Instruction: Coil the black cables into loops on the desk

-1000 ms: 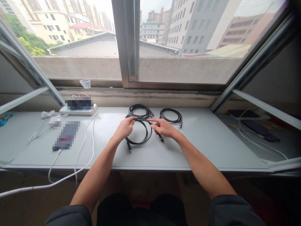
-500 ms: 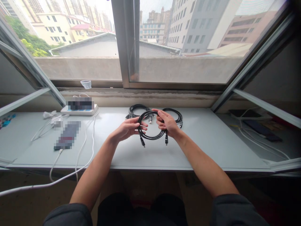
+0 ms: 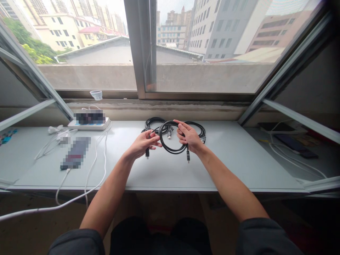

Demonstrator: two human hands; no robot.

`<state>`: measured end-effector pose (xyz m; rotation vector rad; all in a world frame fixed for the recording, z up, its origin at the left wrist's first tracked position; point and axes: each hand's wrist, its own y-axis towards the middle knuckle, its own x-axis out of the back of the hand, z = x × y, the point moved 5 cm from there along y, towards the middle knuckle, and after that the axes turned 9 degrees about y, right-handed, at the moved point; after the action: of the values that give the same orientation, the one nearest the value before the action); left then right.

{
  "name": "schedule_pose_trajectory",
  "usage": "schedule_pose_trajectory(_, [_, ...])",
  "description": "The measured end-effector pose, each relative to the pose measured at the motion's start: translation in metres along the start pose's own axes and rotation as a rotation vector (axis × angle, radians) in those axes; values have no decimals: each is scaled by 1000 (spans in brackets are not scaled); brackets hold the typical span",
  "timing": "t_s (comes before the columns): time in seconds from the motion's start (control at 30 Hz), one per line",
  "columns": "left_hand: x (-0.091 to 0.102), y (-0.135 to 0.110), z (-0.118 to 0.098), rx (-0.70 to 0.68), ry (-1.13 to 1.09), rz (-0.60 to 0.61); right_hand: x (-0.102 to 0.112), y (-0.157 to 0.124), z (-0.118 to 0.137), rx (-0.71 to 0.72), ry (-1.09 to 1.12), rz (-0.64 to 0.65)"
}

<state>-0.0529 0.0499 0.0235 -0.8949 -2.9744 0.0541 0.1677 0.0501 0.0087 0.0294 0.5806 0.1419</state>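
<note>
A black cable (image 3: 170,152), wound into a loop, is held up above the table. My right hand (image 3: 190,137) is closed around the right side of the loop, and one plug (image 3: 188,156) dangles below it. To the left, my left hand (image 3: 145,143) pinches a strand near the cable's other end, whose plug (image 3: 147,153) hangs under the fingers. Behind the hands lie two more coiled black cables, one at the left (image 3: 154,119) and one at the right (image 3: 201,128). The held loop overlaps them in view and partly hides them.
A white power strip (image 3: 106,124) stands at the table's back left, near white plugs and cords (image 3: 60,130). A blurred phone-like object (image 3: 75,153) with a white cord (image 3: 103,173) lies in front. Metal frame bars (image 3: 297,118) slope down at both sides. A window fills the back.
My left hand has moved off the loop and drawn one cable end out to the left. The right hand keeps its hold on the coil.
</note>
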Motion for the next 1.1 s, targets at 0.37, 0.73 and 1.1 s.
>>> schedule_pose_trajectory(0.37, [-6, 10, 14, -13, -77, -139, 0, 1, -12, -1, -58, -13])
schedule_pose_trajectory(0.73, [-9, 14, 17, -39, -177, -247, -18, -2, -35, 27, -302, 91])
schedule_pose_trajectory(1.1, [-8, 16, 23, 122, -49, -265, -25, -5, -49, -32, -346, 185])
